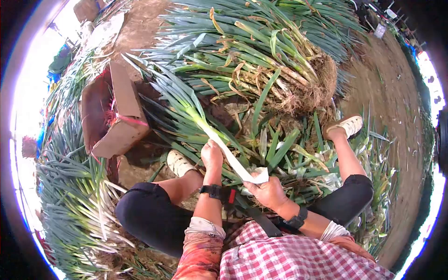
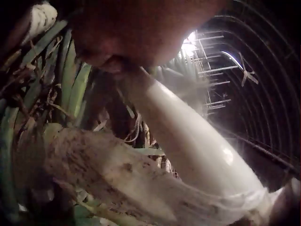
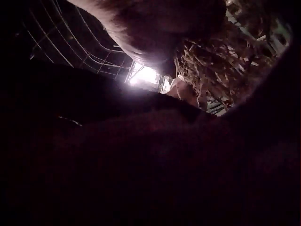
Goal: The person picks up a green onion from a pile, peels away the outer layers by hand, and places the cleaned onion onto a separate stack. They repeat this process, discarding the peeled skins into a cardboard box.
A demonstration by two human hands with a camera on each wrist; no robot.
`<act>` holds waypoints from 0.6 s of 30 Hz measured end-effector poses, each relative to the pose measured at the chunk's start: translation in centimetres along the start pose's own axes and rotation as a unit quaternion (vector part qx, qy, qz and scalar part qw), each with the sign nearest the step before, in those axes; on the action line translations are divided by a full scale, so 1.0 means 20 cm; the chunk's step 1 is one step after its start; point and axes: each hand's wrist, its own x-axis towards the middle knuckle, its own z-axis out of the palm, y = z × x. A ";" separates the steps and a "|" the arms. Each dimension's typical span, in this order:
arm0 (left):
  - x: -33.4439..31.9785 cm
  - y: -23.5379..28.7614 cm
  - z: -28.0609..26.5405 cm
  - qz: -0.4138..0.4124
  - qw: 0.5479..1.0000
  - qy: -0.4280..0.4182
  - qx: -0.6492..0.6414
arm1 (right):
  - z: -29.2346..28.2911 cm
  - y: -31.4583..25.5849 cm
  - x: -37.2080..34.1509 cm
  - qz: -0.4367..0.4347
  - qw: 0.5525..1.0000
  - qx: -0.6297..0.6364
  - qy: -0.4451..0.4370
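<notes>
In the head view, a green-topped onion pile (image 1: 70, 186) is lying at the far left, some white stems showing at its inner edge. A cardboard box (image 1: 128, 135) is standing open beside it, pink string (image 1: 133, 120) hanging across its rim. The left shoe (image 1: 179, 163) is resting on the ground (image 1: 382, 93), just right of and below the box.

The left grip (image 1: 212, 156) is curling round the pale shaft of one onion (image 1: 228, 156). That onion is slanting across the middle, its green leaves pointing up and left, its white end pointing down and right. The right grip (image 1: 268, 192) is pinching the white end, where a pale flap (image 1: 261, 175) is showing. In the left wrist view, a soiled outer skin (image 2: 108, 165) is lying alongside the smooth white shaft. The right wrist view is mostly dark.

Above and right of the held onion, a root-ended heap (image 1: 298, 79) is lying with its brown roots facing right. Loose leaves (image 1: 284, 144) are lying below it. The right shoe (image 1: 350, 126) is resting farther right, near the roots.
</notes>
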 end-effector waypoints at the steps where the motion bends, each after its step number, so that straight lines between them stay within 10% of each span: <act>1: 0.00 0.01 -0.01 0.009 1.000 -0.002 0.016 | 0.00 0.00 0.00 0.003 1.000 0.011 0.003; 12: -0.05 0.07 -0.05 -0.234 0.947 -0.046 -0.215 | -0.05 0.03 0.02 0.137 0.988 0.062 -0.040; 18: -0.25 -0.05 0.00 -0.334 0.884 -0.318 -0.082 | -0.10 0.11 0.09 0.191 0.930 0.312 0.021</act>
